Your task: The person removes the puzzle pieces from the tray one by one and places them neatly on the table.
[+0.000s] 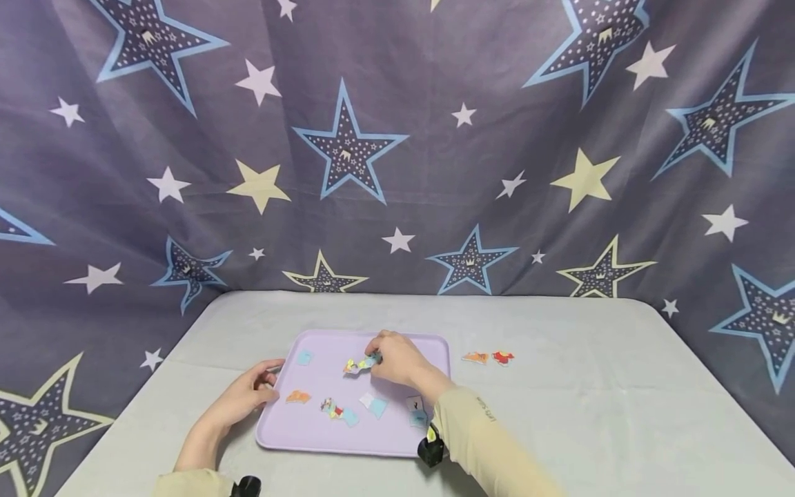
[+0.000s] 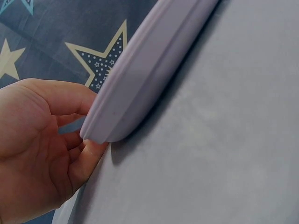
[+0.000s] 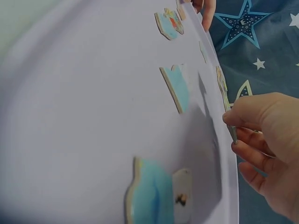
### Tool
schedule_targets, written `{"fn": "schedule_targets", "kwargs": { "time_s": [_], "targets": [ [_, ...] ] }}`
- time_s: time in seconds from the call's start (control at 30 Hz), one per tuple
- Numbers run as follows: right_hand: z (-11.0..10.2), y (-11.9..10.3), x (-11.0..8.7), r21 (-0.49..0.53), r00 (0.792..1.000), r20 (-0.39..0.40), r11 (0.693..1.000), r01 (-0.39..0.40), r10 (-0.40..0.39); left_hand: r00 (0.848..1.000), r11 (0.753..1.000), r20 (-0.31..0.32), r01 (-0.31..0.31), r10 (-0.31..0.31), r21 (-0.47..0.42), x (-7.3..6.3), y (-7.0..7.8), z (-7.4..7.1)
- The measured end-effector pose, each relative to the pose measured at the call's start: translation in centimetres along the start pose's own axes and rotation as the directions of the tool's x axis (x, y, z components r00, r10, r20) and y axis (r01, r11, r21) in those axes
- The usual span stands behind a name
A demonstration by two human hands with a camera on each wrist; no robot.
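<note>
Right grip [image 1: 400, 360] is clamped on one end of a puzzle strip [image 1: 357, 366], thumb against fingertips, over the far half of the tray [image 1: 292, 429]. Strip sits left of the grip, slightly nearer the person; long axis runs from the fingertips out left and a bit toward the person, free end pointing to the left-hand side. In the right wrist view it shows nearly edge-on; can't tell whether the free end touches the tray. Key relation: a joined picture piece [image 1: 338, 412] lies left of the grip and nearer the person, just past the strip's free end, its long axis slanting the other way, far-left to near-right, so the two don't line up. Right grip is the nearer one to the strip. A white-and-blue piece [image 1: 373, 404] is nearer the person than the grip, slightly left; a pair of pieces [image 1: 416, 411] is nearer and slightly right, partly behind the sleeve. Small blue piece [image 1: 303, 357] and orange piece [image 1: 298, 397] are well left of the grip. Red piece [image 1: 503, 358] is right of it, on the counter [image 1: 596, 414]. Left grip [image 1: 247, 395], well left, has bent fingers touching the tray's left rim; can't tell if clamped or just resting.
</note>
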State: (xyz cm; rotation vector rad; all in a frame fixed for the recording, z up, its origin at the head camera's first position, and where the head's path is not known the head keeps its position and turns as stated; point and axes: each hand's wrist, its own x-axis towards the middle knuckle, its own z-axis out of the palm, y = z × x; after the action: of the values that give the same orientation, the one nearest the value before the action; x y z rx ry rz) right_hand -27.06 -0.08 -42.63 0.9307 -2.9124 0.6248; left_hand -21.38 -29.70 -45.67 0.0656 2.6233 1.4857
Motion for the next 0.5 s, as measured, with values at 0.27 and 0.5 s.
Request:
{"fn": "schedule_targets", "kwargs": {
  "time_s": [0.27,0.5],
  "targets": [
    [-1.1,0.9,-1.1,-0.002,0.999,-0.032,0.999,0.043,-0.043,1.000,1.000,0.018,0.012,-0.012,-0.004,0.2,0.1,-0.1],
    [-1.7,1.8,-1.7,-0.001,0.998,-0.050,0.999,0.050,-0.050,0.999,0.999,0.019,0.033,-0.033,0.002,0.2,-0.1,-0.1]
  ]
}}
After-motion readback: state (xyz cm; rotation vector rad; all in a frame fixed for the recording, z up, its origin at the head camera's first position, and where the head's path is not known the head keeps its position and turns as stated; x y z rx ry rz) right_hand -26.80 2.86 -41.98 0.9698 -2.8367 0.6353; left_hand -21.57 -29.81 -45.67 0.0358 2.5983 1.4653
